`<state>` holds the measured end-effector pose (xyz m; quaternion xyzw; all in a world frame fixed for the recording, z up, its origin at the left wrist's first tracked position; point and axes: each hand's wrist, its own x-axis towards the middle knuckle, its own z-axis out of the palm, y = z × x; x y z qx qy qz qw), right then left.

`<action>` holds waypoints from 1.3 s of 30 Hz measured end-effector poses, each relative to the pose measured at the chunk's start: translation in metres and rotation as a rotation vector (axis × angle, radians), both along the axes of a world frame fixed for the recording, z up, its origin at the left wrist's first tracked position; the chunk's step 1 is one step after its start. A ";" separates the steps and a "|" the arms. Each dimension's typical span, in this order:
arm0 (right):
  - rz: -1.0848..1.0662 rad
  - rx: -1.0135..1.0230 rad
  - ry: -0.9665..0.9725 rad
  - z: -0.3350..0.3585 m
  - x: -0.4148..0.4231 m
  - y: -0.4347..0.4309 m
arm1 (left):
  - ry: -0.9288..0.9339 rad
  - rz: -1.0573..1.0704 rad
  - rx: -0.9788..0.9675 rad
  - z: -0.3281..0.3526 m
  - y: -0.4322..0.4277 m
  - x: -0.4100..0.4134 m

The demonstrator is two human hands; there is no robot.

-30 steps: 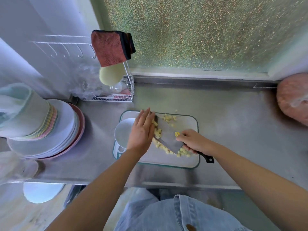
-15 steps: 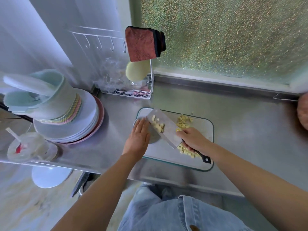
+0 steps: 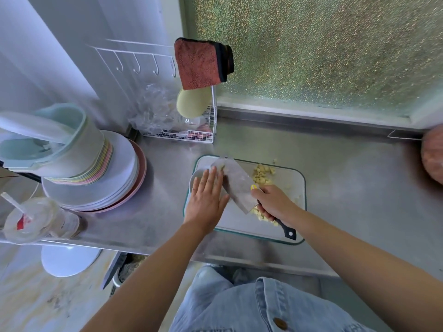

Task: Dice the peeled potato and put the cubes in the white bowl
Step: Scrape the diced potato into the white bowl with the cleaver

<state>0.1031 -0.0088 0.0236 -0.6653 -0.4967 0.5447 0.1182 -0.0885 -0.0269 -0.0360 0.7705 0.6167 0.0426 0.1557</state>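
A white cutting board [image 3: 287, 226] with a green rim lies on the steel counter. Yellow potato cubes [image 3: 262, 174] sit in a heap at its far side, and more lie near the knife handle. My right hand [image 3: 275, 202] grips the black handle of a cleaver [image 3: 236, 183], whose broad blade is tilted over the white bowl [image 3: 195, 179] at the board's left end. My left hand [image 3: 207, 195], fingers straight, lies flat against the blade and covers most of the bowl. A few cubes cling to the blade's far edge.
A stack of plates [image 3: 100, 178] with pastel bowls on top stands at the left. A wire rack [image 3: 182, 133] with a red cloth [image 3: 201, 64] and a sponge stands behind the board. A lidded plastic cup [image 3: 31, 219] is at the counter's front left corner. A pink bundle [image 3: 432, 156] lies far right.
The cleaver carrying cubes has swung left from the board to above the bowl. My left hand has moved onto the blade, and most cubes have left the blade.
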 end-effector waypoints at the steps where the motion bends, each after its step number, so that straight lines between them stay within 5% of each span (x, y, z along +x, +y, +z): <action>1: 0.011 -0.004 -0.006 0.001 -0.002 -0.001 | -0.026 -0.014 0.000 0.004 0.004 0.005; 13: 0.025 0.001 0.024 0.000 0.003 -0.009 | -0.003 0.106 -0.136 0.005 0.006 0.006; 19: -0.092 0.105 0.081 -0.004 0.025 -0.014 | -0.055 0.253 0.281 0.018 0.012 0.007; 24: -0.246 0.131 0.057 -0.011 0.065 -0.030 | -0.026 0.349 0.216 0.024 0.016 0.019; 32: -0.497 0.153 -0.025 -0.034 0.123 -0.063 | -0.153 0.038 0.391 0.019 0.012 0.070; 35: -0.545 0.139 -0.093 -0.043 0.140 -0.077 | -0.213 -0.159 0.214 0.005 0.005 0.099; 39: -0.606 0.110 -0.113 -0.059 0.153 -0.091 | -0.089 -0.115 -0.088 -0.014 0.000 0.116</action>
